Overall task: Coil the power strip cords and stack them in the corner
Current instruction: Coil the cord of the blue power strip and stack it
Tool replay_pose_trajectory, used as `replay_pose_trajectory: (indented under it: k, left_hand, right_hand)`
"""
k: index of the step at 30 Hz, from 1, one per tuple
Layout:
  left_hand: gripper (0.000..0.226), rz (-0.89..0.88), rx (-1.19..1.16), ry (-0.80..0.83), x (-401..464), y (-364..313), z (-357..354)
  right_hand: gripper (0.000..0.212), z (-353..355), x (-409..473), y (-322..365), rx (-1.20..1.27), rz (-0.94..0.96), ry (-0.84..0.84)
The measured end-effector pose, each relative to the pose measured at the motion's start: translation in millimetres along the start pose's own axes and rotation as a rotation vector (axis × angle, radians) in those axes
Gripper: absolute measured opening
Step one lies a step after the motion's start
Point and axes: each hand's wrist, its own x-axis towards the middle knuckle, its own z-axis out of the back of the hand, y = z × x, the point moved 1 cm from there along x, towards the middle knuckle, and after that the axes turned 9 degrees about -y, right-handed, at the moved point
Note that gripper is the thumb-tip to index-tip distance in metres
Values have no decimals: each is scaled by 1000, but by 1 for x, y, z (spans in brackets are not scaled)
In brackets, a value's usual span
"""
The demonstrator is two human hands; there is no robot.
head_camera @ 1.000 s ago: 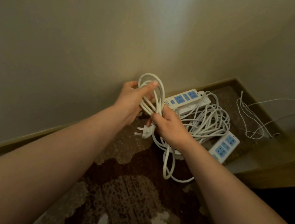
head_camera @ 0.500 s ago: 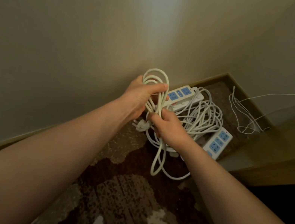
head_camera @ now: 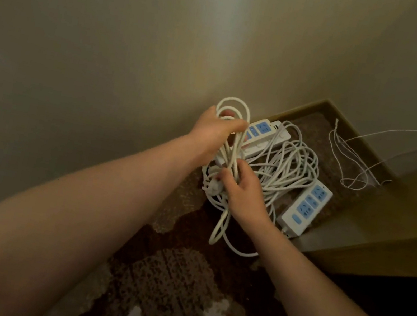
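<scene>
We see the right hand (head_camera: 244,192) pinching the white coiled cord (head_camera: 230,167) beside its plug (head_camera: 213,185), loops hanging below onto the patterned carpet (head_camera: 179,286); above, the left hand (head_camera: 213,133) is clenched on the coil's top; beyond lie loose cords (head_camera: 286,166) and two power strips (head_camera: 306,207), the far one (head_camera: 264,133) against the wall.

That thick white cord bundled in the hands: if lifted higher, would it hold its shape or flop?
Probably flop. The thick white cord hangs in long loops below the left hand, a sign it bends freely. Its white plug beside the right hand would likely swing. Trailing loops on the brown patterned carpet may drag.
</scene>
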Motion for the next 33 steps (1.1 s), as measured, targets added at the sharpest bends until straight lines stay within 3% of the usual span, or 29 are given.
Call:
replay_pose_trajectory:
  k: [4, 8, 13, 17, 22, 26, 30, 33]
  left_hand:
    - [6, -36, 165, 184, -1, -4, 2]
    - [22, -107, 264, 266, 8, 4, 8]
    - [41, -244, 692, 199, 9, 30, 30]
    - [41, -424, 992, 216, 26, 39, 29]
    - [44, -545, 1273, 428, 58, 48, 2]
    - [50, -579, 1507, 573, 80, 56, -2]
    - [51, -601, 1629, 640, 93, 52, -5]
    - [47, -569, 1581, 694, 100, 43, -11]
  right_hand:
    - [15, -1, -2, -6, 82, -44, -65]
    - [16, 4, 14, -5, 15, -81, -167]
    - [22, 11, 27, -8, 22, -205, -358]
    - [20, 13, 31, -13, -14, -297, -438]
    - [25, 19, 57, -6, -113, -301, -573]
    - [34, 28, 80, -12, -214, -442, -636]
    - [37, 31, 105, -23, -291, -558, -630]
    - [37, 36, 119, -39, -368, -610, -610]
